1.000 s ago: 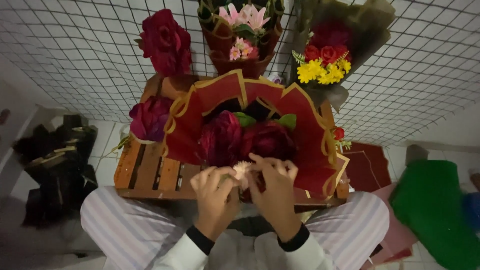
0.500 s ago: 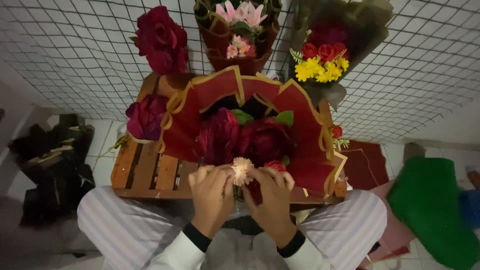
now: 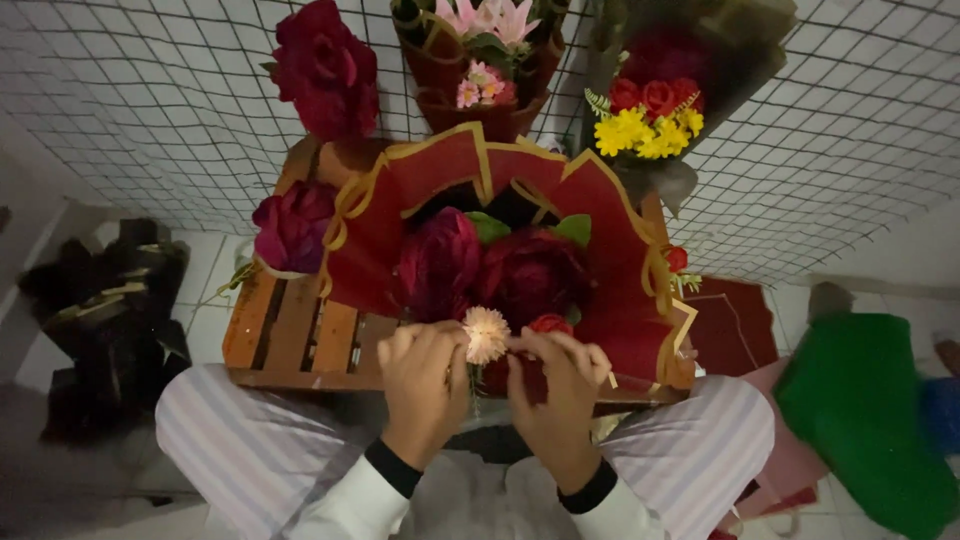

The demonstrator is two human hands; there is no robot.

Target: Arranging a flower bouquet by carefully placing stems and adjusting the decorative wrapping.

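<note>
A big bouquet (image 3: 500, 260) of dark red flowers, wrapped in red paper with gold edging (image 3: 620, 250), lies on a wooden slatted crate (image 3: 290, 330) in front of me. Both hands meet at its lower edge. My left hand (image 3: 425, 385) and my right hand (image 3: 560, 390) pinch a small pale pink flower (image 3: 486, 333) between their fingertips, holding it just below the dark blooms. A small red bud (image 3: 550, 324) shows beside the pink flower, above my right fingers.
Behind the crate a wire mesh wall (image 3: 150, 90) carries other bouquets: a dark red rose (image 3: 325, 70), a pink lily bunch (image 3: 480, 50), a yellow-and-red bunch (image 3: 650, 115). Dark wrapping paper (image 3: 110, 300) lies left; a green bag (image 3: 860, 410) and red sheets (image 3: 730, 320) right.
My hands have shifted slightly lower and closer together, and the small pink flower now stands up more clearly between the fingertips. The view has tilted a little.
</note>
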